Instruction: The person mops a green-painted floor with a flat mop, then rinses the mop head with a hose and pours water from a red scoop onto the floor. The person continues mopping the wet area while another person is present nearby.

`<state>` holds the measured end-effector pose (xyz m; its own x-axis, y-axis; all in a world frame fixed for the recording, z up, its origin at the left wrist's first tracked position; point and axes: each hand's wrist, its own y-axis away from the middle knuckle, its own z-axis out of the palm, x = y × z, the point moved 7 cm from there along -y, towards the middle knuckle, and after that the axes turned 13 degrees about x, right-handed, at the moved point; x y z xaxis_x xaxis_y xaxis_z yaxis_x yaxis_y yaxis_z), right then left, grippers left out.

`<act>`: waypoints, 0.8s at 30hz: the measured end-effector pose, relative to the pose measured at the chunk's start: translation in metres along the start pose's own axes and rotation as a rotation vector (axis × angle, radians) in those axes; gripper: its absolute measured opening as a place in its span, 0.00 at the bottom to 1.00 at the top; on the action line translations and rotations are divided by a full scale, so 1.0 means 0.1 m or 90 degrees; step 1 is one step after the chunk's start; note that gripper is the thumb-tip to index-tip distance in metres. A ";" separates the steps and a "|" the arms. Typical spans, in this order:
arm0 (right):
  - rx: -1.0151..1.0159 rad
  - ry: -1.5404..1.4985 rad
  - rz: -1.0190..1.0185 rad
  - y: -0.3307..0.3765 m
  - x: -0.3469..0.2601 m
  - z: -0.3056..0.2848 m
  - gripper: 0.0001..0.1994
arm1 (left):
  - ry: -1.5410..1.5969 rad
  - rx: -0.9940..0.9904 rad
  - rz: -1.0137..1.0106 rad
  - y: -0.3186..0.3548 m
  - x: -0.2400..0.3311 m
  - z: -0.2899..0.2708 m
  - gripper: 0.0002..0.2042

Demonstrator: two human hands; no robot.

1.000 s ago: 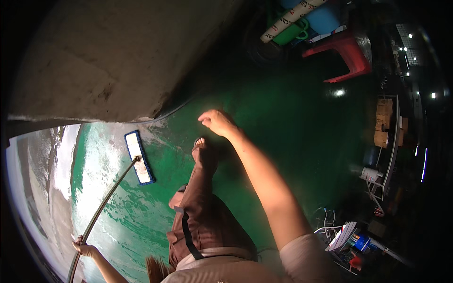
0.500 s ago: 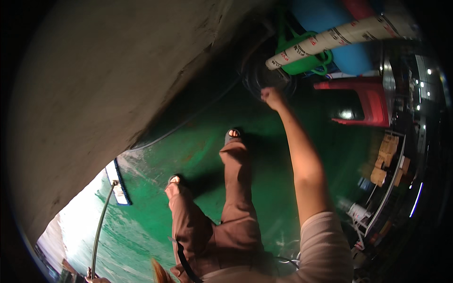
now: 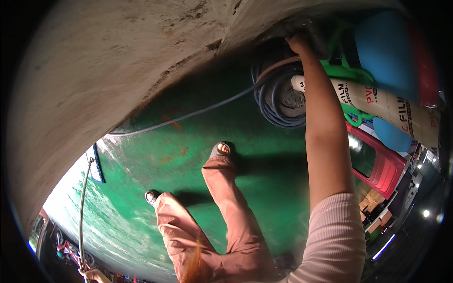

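Note:
At the lower left, my left hand [image 3: 93,275] is closed round the thin pole [image 3: 82,212] of a flat mop. The mop head [image 3: 96,162], white with a blue fringe, rests on the floor by the wall. My right arm stretches far forward, and my right hand [image 3: 298,43] is up by the wall's dark base with its fingers curled. What they grip there is dark and blurred, too unclear to name. Just below that hand lies a coiled grey-blue hose [image 3: 278,111], one length of which runs left along the wall.
A rough concrete wall [image 3: 118,61] slants over the left. Beside my right forearm are a printed cardboard tube [image 3: 377,101], a green plastic item [image 3: 347,71], a blue rounded object [image 3: 384,47] and a red plastic stool [image 3: 384,172]. The green floor [image 3: 188,141] is under my sandalled feet.
My right hand has moved farther forward and right, from above the floor to the wall's base. The view has shifted, and the tube and stool appear lower right. My left hand still holds the mop.

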<state>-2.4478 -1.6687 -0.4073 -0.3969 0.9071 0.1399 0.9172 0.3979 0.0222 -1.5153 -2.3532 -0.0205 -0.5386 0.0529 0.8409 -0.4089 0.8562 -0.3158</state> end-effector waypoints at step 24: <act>0.027 0.147 0.211 0.18 -0.26 -0.44 0.36 | 0.030 -0.009 -0.037 -0.10 -0.07 -0.11 0.19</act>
<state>-2.4191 -1.6909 -0.3672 -0.0570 0.9342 0.3521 0.9900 0.0985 -0.1012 -1.4995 -2.3567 -0.0187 -0.4786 0.0269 0.8776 -0.4282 0.8655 -0.2600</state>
